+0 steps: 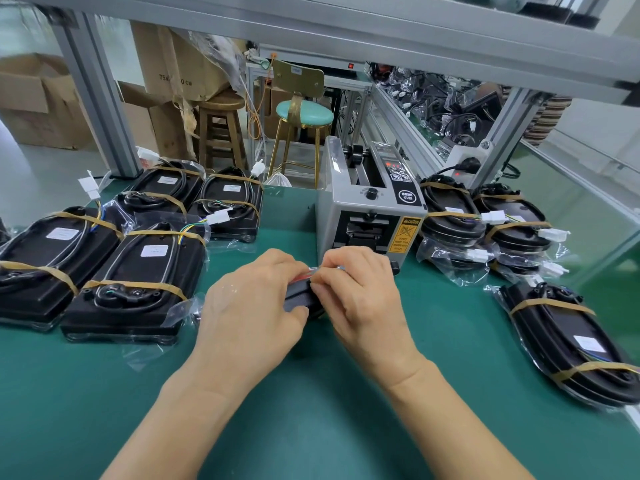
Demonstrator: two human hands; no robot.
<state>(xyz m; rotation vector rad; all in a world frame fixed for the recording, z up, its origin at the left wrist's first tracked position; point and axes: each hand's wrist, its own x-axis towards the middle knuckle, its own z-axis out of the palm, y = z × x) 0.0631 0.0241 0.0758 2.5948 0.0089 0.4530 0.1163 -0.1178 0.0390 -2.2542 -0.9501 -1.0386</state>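
Observation:
My left hand (252, 306) and my right hand (360, 296) meet over the green mat (311, 410), just in front of the grey tape dispenser (367, 209). Between them is a small black part (301, 296) with a red strip and a clear film on top. My left hand grips the part from the left, its thumb under the near side. With curled fingers my right hand pinches the film at the part's right end. Most of the small part is hidden by my fingers.
Black bagged units bound with tan bands lie in a group at the left (138, 271) and stacked at the right (485, 220), one more at the near right (571, 341). Aluminium frame posts (100, 98), stools and cardboard boxes stand behind the bench.

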